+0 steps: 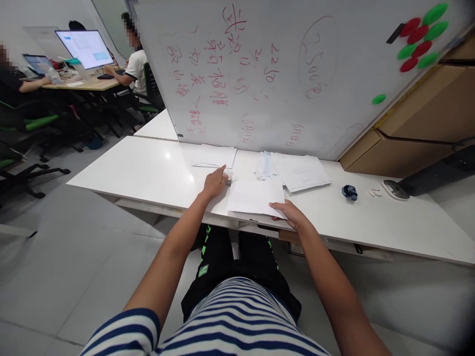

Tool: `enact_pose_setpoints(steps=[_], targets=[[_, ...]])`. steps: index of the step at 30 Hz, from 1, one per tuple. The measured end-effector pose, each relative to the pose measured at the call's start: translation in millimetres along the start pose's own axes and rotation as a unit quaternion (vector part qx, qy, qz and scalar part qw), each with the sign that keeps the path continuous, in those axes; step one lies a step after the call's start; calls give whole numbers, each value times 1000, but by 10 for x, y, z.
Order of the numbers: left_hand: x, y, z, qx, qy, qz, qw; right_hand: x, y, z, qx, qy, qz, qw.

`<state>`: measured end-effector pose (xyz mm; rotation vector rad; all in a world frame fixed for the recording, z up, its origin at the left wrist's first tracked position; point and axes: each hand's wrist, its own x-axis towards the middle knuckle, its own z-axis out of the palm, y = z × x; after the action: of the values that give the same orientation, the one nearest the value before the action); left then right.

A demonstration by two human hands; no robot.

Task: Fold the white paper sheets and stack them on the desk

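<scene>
Sheets (pixel 256 196) in right grip (pixel 291 213); left grip (pixel 215 183) near paper stack (pixel 215 155).

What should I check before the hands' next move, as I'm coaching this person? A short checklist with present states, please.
1. Right hand has a grip on the white paper: ok, thumb on top at the near right corner.
2. Left hand has a firm hold on the small grey item: cannot tell, the hand partly hides it.
3. Papers at the back right squared up: not ok, they lie at differing angles.
4. Dark blue object away from both hands: ok, it sits farther right on the desk.
5. Left fingertip apart from the papers at the back left: cannot tell.
</scene>
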<state>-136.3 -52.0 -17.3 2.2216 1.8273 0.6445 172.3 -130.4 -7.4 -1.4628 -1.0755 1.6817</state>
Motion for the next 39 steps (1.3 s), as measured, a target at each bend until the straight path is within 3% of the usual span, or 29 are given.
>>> enact_pose_setpoints(steps=[8,31,39], targets=[[1,-23,-14,-19,1,27,999,-4,12,22,-2,-15,-4,1000],[-9,53,-28,10,-20,8,1000,86,53,9,10,-10,28,1000],[-13,79,-41,30,-27,1,999,50,19,-2,-5,-43,20,999]])
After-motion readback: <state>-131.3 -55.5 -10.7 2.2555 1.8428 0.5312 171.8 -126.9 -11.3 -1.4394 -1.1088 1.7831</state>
